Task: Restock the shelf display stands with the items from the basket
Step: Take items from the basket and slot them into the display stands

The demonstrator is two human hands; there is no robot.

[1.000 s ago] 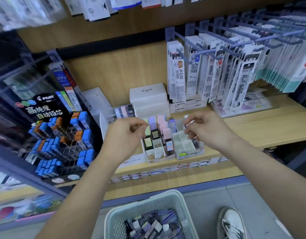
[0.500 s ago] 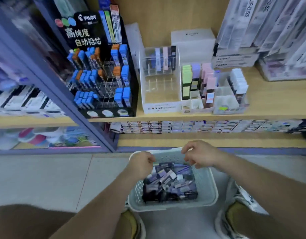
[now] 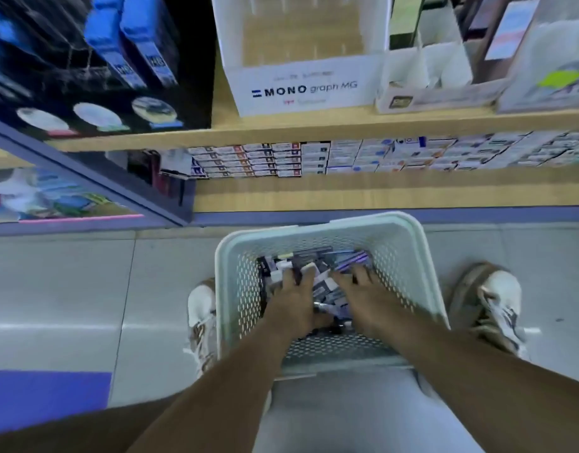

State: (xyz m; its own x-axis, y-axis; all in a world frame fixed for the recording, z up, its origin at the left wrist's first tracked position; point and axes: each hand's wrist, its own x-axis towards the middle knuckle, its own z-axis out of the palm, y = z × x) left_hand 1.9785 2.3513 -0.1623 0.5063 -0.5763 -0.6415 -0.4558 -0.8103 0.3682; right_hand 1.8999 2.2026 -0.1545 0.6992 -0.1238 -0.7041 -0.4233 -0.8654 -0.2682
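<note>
Dropped between the basket (image 3: 237, 273) walls, left hand (image 3: 294, 304) and right hand (image 3: 366, 300) touch items (image 3: 317, 258).

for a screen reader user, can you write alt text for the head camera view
The left hand and right hand are inside a pale green perforated plastic basket of dark packets on a grey floor. Above, a wooden shelf holds a white MONO graph MG display stand.

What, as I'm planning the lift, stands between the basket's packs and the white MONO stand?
Nothing visible does. The left hand and right hand touch the small purple-and-white packs inside the pale green perforated plastic basket, whose top is open. The white MONO display stand on the wooden shelf is open-topped too.
</note>
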